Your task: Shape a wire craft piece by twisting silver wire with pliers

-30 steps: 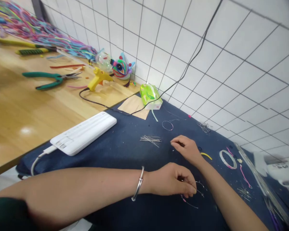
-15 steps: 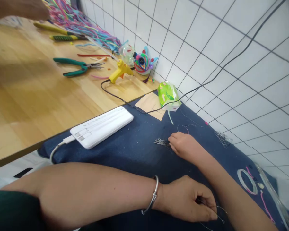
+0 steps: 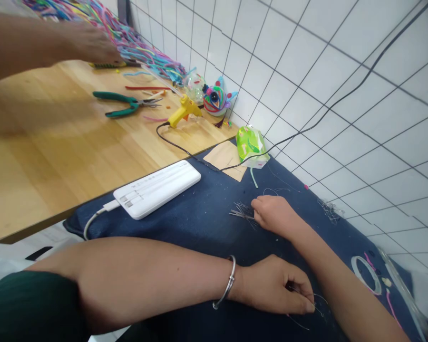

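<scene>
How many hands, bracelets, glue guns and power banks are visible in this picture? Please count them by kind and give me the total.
Hands: 3 (left hand, right hand, another person's hand)
Silver bracelet: 1
Yellow glue gun: 1
White power bank: 1
Total: 6

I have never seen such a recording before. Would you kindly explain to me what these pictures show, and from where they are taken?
There is no machine: a person works with two bare hands, and the camera, worn on the head, looks forward and down. The left hand, with a silver bangle at its wrist, pinches thin wire. The right hand has its fingers at some thin metal pins; whether it grips any is hidden. The dark blue surface also bears a white power bank. Teal-handled pliers and a yellow glue gun lie on the wooden table. At upper left is another person's hand.
</scene>
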Motion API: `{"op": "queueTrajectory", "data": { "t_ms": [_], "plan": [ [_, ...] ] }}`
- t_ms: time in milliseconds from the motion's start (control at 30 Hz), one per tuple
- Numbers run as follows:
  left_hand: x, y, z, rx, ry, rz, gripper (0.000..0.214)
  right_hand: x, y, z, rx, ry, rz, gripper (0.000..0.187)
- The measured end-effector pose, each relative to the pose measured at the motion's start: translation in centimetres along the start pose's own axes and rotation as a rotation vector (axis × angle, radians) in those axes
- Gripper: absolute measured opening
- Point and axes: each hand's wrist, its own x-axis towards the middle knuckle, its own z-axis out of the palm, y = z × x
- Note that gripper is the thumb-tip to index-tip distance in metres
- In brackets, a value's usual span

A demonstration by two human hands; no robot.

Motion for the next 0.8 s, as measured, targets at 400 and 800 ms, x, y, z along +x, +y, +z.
{"op": "queueTrajectory", "data": {
  "t_ms": [400,800],
  "plan": [
    [0.1,-0.1,0.1,-0.066,-0.01,-0.014,0.018,0.5,0.9,-1.2,0.064,0.045,-0.016,0.022],
    [0.6,-0.4,0.0,-0.17,-0.025,-0.04,0.015,-0.4,1.9,-0.7,0.218,0.109,-0.041,0.017]
  ]
}}
